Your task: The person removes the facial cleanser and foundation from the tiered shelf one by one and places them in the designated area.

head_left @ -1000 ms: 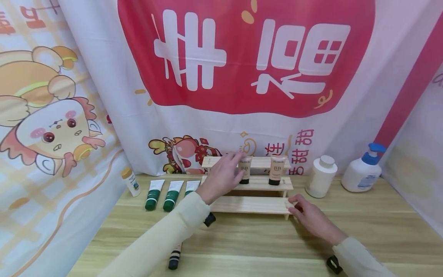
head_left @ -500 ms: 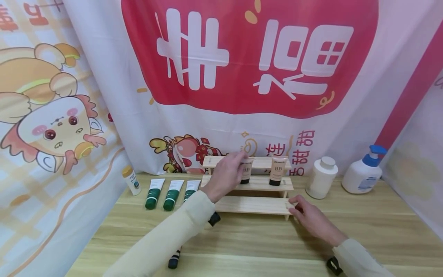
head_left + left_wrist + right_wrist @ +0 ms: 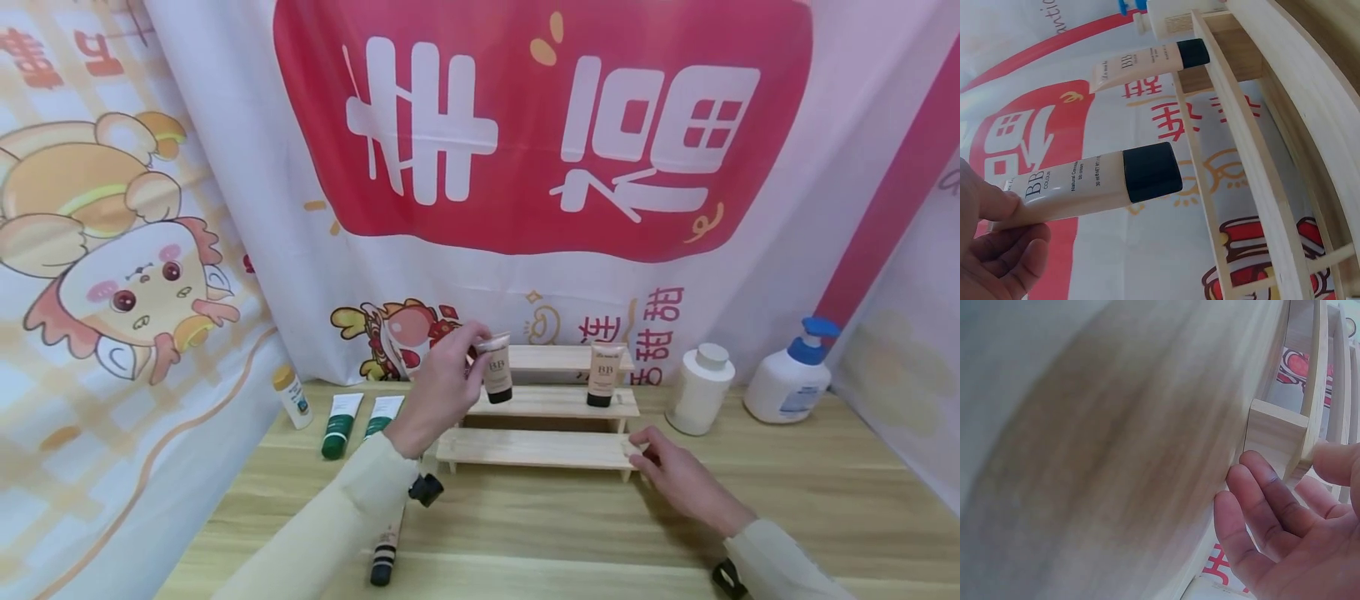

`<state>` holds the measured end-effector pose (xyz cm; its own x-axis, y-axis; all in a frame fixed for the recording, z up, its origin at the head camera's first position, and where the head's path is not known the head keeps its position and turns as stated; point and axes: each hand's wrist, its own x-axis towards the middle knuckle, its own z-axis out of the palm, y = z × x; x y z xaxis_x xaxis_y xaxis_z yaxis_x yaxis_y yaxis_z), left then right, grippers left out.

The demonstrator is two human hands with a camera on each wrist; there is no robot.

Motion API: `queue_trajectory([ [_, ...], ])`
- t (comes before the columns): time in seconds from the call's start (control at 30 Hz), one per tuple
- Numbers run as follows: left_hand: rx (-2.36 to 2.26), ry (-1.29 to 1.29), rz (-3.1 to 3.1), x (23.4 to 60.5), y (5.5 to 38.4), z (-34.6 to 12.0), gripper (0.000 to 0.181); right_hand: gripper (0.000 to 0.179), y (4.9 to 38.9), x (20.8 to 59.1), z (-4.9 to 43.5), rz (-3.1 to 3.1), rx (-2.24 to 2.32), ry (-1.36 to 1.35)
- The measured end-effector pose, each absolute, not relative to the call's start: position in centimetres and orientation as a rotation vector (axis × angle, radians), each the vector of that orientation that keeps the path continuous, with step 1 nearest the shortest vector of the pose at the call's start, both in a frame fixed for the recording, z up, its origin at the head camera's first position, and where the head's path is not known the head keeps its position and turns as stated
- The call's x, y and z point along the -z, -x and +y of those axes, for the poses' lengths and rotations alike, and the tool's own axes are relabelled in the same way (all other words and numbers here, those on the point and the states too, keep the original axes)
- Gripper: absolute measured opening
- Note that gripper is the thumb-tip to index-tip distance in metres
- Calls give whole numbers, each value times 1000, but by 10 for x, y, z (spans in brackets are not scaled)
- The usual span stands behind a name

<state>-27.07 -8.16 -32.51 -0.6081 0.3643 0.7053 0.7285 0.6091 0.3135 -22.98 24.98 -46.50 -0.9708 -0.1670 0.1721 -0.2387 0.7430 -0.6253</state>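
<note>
My left hand (image 3: pixel 444 377) pinches a BB cream tube (image 3: pixel 497 371) by its flat top end, black cap downward. In the left wrist view, a gap shows between its cap and the boards of the three-step wooden rack (image 3: pixel 536 450). A second BB cream tube (image 3: pixel 603 375) stands on its cap on the middle step, towards the right. My right hand (image 3: pixel 686 479) grips the right end of the lowest step. The right wrist view shows my thumb on the board's edge and the other fingers beneath and beside it.
Green-and-white tubes (image 3: pixel 341 427) lie left of the rack, partly behind my left arm. A yellow-capped bottle (image 3: pixel 292 398) stands further left. Another black-capped tube (image 3: pixel 384 554) lies in front. To the right stand a white bottle (image 3: pixel 700 392) and a blue-topped pump bottle (image 3: pixel 791 375).
My left hand has moved left along the middle step, carrying the BB cream tube away from the second one. My right hand has stayed at the end of the rack.
</note>
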Motion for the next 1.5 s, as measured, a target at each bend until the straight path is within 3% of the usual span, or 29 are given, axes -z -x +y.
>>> queue_trajectory([
  [0.57, 691, 663, -2346, 315, 238, -178, 32, 21, 226, 466, 251, -2815, -1029, -371],
  [1.07, 552, 452, -2921, 376, 214, -246, 23, 21, 228, 465, 252, -2823, -1015, -371],
  [1.5, 643, 201, -3132, 429, 236, -260, 19, 22, 230, 467, 251, -2817, -1057, -384],
])
